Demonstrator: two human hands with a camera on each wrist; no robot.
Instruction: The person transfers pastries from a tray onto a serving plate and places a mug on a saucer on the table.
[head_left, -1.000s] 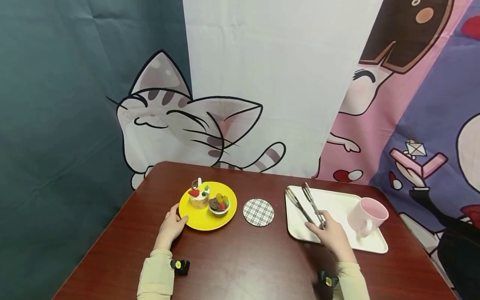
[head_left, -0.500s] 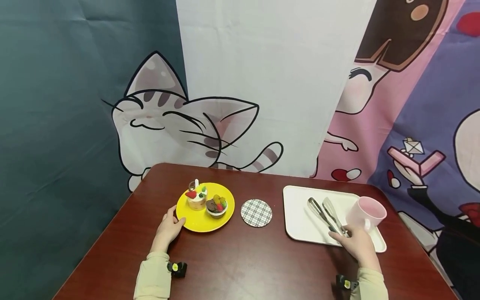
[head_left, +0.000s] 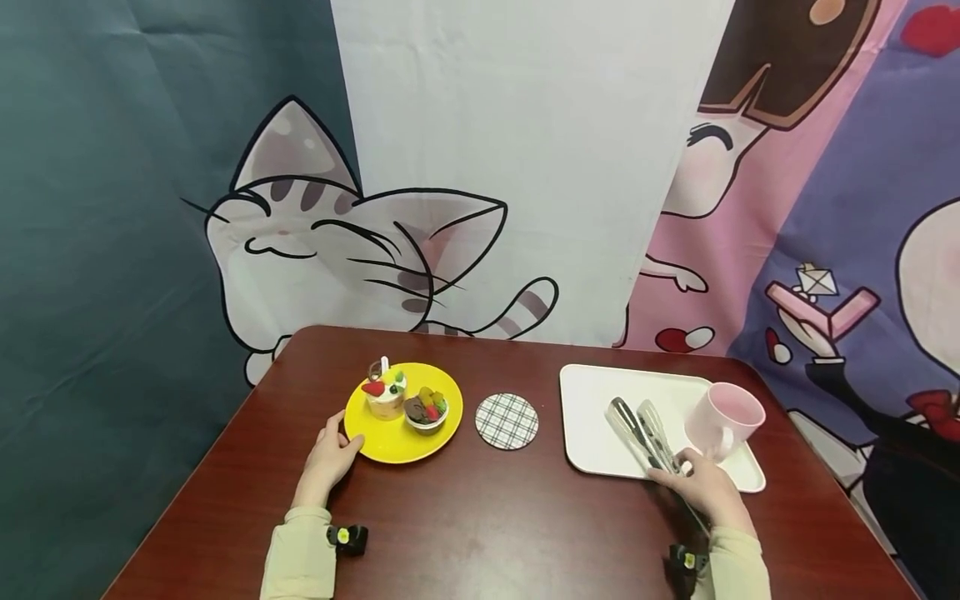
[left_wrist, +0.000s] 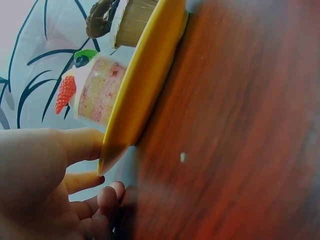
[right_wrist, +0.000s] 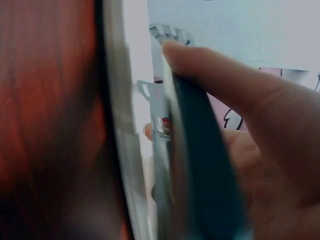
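Observation:
My left hand [head_left: 330, 454] pinches the near-left rim of a yellow plate [head_left: 397, 450]. In the left wrist view, the thumb lies on the rim of the plate [left_wrist: 145, 90] and a finger touches its edge from the other side. Two small dessert cups sit on it: a layered cake cup [head_left: 386, 402] with a strawberry, and a chocolate-and-fruit cup [head_left: 426, 415]. Metal tongs [head_left: 637, 429] lie low over a white tray [head_left: 588, 450], their tips pointing away from me. My right hand [head_left: 708, 485] holds these tongs near the tray's front edge. The right wrist view is blurred.
A pink mug [head_left: 723, 421] stands on the tray's right end, just beyond the right hand. Between plate and tray lies a round checked coaster [head_left: 507, 422]. The brown table [head_left: 480, 517] ends at a printed cloth backdrop [head_left: 450, 125].
My right hand has moved to the right with the tongs and lowered them onto or close to the tray, and the arms of the tongs look closer together. The left hand stays at the plate.

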